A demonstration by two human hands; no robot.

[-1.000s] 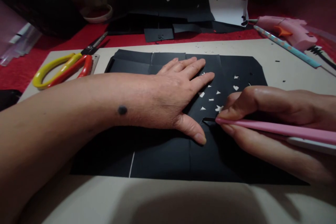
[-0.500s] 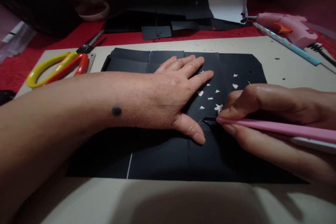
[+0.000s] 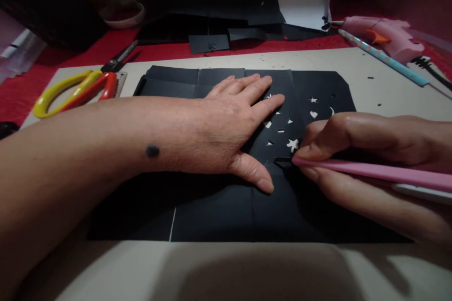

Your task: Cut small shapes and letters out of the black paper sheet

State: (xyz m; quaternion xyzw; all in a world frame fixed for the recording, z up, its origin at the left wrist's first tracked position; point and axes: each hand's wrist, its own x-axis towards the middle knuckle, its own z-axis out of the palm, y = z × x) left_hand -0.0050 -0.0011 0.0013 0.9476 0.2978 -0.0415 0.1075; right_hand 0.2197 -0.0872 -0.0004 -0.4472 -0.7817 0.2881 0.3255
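Observation:
A creased sheet of black paper (image 3: 212, 211) lies flat on a pale board, with several small star, heart, moon and triangle holes cut through its right half. My left hand (image 3: 243, 117) rests on it with the fingers spread and the thumb pointing toward the lower right. In my right hand (image 3: 342, 150) is a pink craft knife (image 3: 374, 171), gripped like a pen. Its thin dark blade meets the paper just right of my left thumb, beside faint drawn lines. The right fingers cover part of the sheet's right side.
Scissors (image 3: 74, 91) with yellow and red handles lie at the left. A pink glue gun (image 3: 383, 35) and a light-blue dotted stick (image 3: 384, 59) are at the back right. Black paper pieces (image 3: 209, 43) and a white sheet (image 3: 302, 7) lie behind the pale board (image 3: 106, 268).
The whole view has shifted slightly. The blade tip sits a little farther right of the faint lines; both hands keep nearly the same pose.

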